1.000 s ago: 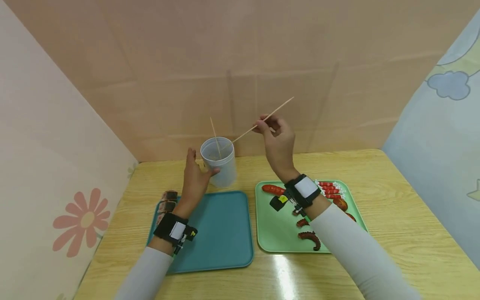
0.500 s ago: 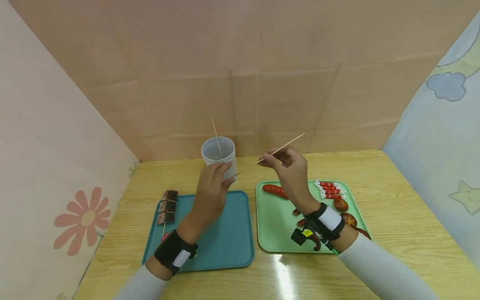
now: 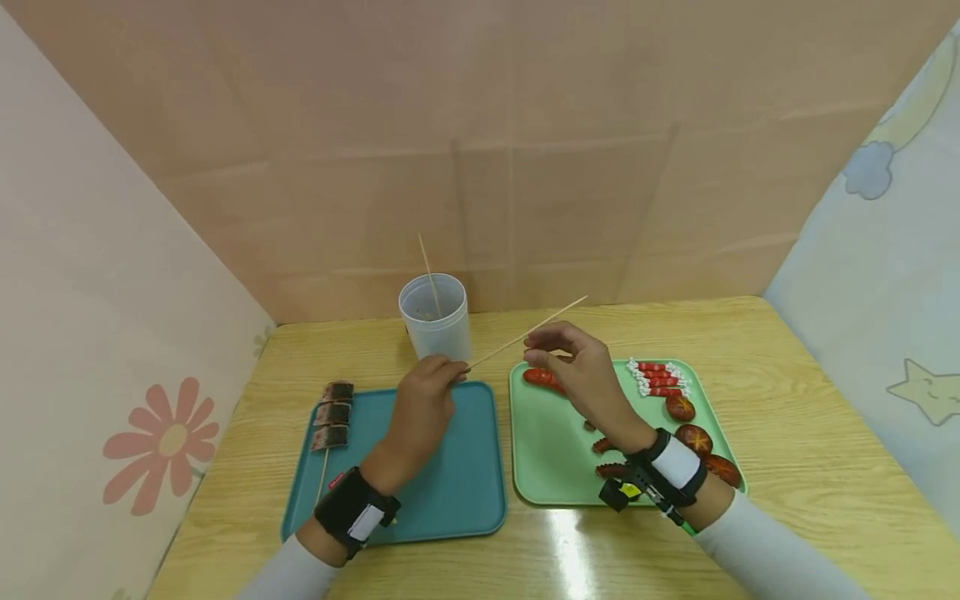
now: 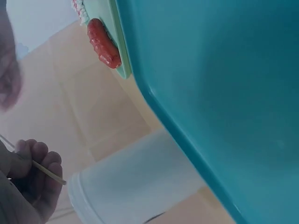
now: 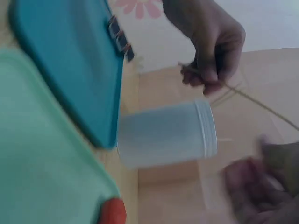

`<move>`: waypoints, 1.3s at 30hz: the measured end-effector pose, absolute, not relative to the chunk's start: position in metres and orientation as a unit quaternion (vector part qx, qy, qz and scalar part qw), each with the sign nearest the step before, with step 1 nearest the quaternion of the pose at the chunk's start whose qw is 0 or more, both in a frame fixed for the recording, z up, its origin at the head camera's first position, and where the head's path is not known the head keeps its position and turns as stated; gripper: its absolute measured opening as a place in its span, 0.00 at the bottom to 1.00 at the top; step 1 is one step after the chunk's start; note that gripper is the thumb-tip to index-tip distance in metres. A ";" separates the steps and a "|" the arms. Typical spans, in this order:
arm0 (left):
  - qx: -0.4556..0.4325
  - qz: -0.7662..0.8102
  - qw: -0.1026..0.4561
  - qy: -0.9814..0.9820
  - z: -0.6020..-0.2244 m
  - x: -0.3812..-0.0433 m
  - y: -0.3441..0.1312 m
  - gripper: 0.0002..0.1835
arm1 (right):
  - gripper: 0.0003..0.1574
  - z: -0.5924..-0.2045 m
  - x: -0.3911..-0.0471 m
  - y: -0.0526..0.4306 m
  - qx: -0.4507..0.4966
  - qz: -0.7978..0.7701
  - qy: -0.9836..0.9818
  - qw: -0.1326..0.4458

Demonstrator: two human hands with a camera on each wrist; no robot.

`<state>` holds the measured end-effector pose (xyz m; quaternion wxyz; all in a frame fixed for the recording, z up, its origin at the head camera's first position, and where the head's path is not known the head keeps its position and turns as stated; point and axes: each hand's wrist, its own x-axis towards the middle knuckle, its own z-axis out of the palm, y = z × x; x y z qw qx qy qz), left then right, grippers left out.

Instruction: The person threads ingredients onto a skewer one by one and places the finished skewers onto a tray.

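Left hand (image 3: 423, 408) pinches bare stick (image 3: 498, 350) near one end, up at far centre; right hand (image 3: 588, 375) beside it, fingers parted, holding nothing. One loaded skewer (image 3: 331, 425) on blue tray (image 3: 457, 496), left, looks done. Sausage (image 3: 542, 379), mushrooms (image 3: 693, 439) wait, green tray (image 3: 543, 467), right.

No legible lettering – or numbers

Wood-grain table (image 3: 795, 433) carries three things

A teal tray (image 3: 472, 467) lies flat on it. Just right of the teal tray lies a green tray (image 3: 555, 454); near the teal tray's far edge, a translucent cup (image 3: 441, 335) stands upright.
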<state>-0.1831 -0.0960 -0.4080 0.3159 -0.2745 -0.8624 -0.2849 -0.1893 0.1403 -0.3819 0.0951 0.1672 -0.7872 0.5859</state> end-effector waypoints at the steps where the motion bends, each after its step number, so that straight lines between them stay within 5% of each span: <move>1: -0.266 -0.293 0.312 -0.864 -0.409 -0.183 -0.097 0.11 | 0.17 -0.383 -0.189 0.146 0.161 0.533 -0.827 0.078; 7: -0.227 -0.321 0.279 -0.876 -0.413 -0.183 -0.106 0.11 | 0.18 -0.399 -0.179 0.186 0.177 0.280 -0.943 -0.035; 21: -0.174 -0.327 0.235 -0.899 -0.419 -0.177 -0.115 0.08 | 0.07 -0.446 -0.173 0.223 0.195 0.181 -0.963 -0.029; 26: -0.179 -0.330 0.239 -0.896 -0.422 -0.176 -0.117 0.10 | 0.06 -0.439 -0.180 0.222 0.166 0.240 -0.956 -0.018; 31: -0.205 -0.300 0.257 -0.895 -0.427 -0.174 -0.119 0.13 | 0.17 -0.424 -0.191 0.215 0.135 0.393 -0.909 0.028; 39: -0.220 -0.281 0.255 -0.899 -0.433 -0.175 -0.117 0.19 | 0.27 -0.399 -0.193 0.200 0.144 0.700 -0.699 -0.022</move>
